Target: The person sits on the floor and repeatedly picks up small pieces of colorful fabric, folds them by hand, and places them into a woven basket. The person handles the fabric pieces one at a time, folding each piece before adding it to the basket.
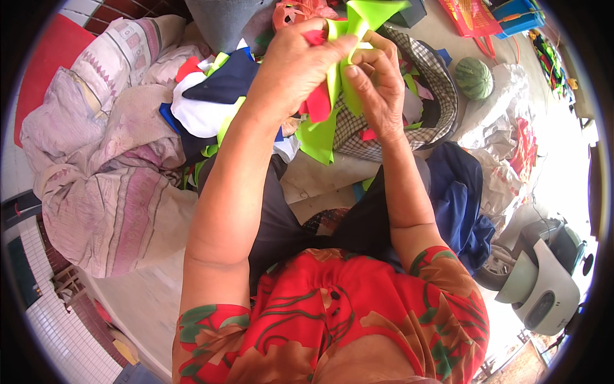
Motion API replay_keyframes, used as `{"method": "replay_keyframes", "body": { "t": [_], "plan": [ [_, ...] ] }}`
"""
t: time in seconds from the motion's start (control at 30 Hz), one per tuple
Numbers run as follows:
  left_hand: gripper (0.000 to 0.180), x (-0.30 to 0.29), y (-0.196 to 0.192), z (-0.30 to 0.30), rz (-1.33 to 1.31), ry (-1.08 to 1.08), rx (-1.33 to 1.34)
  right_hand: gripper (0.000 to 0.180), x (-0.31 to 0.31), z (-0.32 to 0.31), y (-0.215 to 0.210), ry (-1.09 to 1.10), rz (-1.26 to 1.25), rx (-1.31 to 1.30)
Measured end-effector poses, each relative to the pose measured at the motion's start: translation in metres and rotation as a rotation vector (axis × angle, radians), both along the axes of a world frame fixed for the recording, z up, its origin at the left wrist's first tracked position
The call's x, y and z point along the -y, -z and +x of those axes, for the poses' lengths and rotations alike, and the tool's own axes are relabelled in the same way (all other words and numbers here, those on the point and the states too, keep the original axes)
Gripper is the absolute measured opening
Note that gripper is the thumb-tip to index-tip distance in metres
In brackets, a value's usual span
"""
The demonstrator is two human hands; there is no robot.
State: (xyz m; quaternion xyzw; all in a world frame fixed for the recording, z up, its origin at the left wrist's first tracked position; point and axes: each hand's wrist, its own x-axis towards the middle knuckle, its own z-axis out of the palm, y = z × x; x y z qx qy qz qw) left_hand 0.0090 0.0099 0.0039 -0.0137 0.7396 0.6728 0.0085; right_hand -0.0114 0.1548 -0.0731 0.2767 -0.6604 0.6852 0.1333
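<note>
Both my hands are raised in front of me over a heap of cloth scraps. My left hand (291, 70) grips a bunch of lime-green fabric pieces (339, 89) together with a red scrap (318, 102). My right hand (380, 86) pinches the same green pieces from the right, thumb against the fold. The green fabric sticks up above my fingers and hangs down below them. Under my hands lie mixed scraps in navy (224, 80), white (201, 115) and green.
A large pale patterned sack (109, 173) bulges at the left. A checked cloth basket (435, 89) holds scraps behind my hands. A blue garment (457, 192) lies at the right, a watermelon (474, 77) beyond it, and a parked scooter (537, 275) at lower right.
</note>
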Motion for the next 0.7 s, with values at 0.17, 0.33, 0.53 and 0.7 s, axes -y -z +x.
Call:
{"method": "replay_keyframes", "body": {
  "t": [0.17,0.33,0.53,0.7],
  "plan": [
    [0.026,0.001,-0.002,0.004,-0.207,0.008,-0.138,0.020,-0.003,-0.001,-0.010,-0.096,0.070,-0.061],
    [0.029,0.040,-0.003,0.000,-0.480,-0.180,-0.157,0.014,-0.017,-0.021,0.003,0.061,-0.472,0.327],
    [0.037,0.083,-0.017,0.016,-1.304,-0.469,0.242,0.012,-0.070,-0.048,0.019,0.326,-0.496,0.366],
    [0.055,0.077,-0.012,0.011,-1.453,-0.827,-0.359,0.017,-0.138,-0.084,0.120,0.645,-0.069,0.549]
  ]
}}
